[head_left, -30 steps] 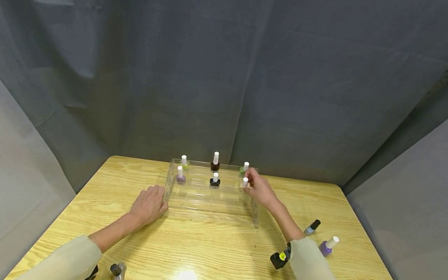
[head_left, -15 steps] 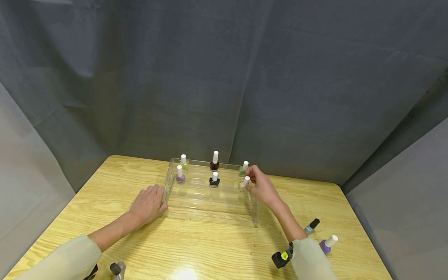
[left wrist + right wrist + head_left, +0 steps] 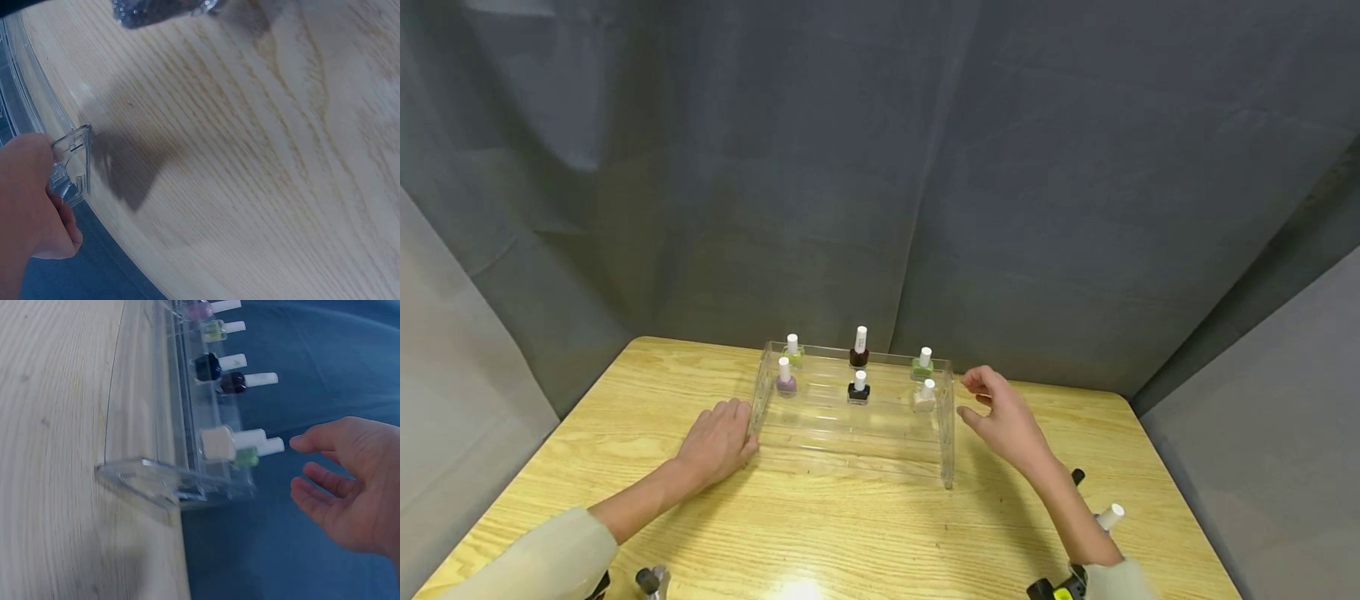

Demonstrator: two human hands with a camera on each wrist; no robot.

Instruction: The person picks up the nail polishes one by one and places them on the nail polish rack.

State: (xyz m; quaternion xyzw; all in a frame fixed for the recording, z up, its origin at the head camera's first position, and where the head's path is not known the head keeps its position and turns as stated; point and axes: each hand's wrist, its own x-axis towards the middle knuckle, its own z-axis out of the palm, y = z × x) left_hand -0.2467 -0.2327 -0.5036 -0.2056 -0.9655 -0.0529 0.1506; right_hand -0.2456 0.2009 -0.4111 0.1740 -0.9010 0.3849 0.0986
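A clear stepped display rack stands on the wooden table, holding nail polish bottles upright on its two upper tiers. My left hand grips the rack's left end panel, seen also in the left wrist view with curled fingers against the panel. Off the rack's right end, my right hand hangs with its fingers loosely bent and nothing in them. Nearest to it are a cream nail polish and a green nail polish. A black polish and a mauve polish share the cream one's tier.
On the top tier stand a dark red polish and a yellow-green polish. Beyond my right forearm, a white-capped bottle and a black cap show. A black-capped bottle lies near the front left. Grey curtain hangs behind the table.
My right hand has let go of the cream nail polish and moved right, away from the rack. The bottle stays on its tier. My left hand has kept its place.
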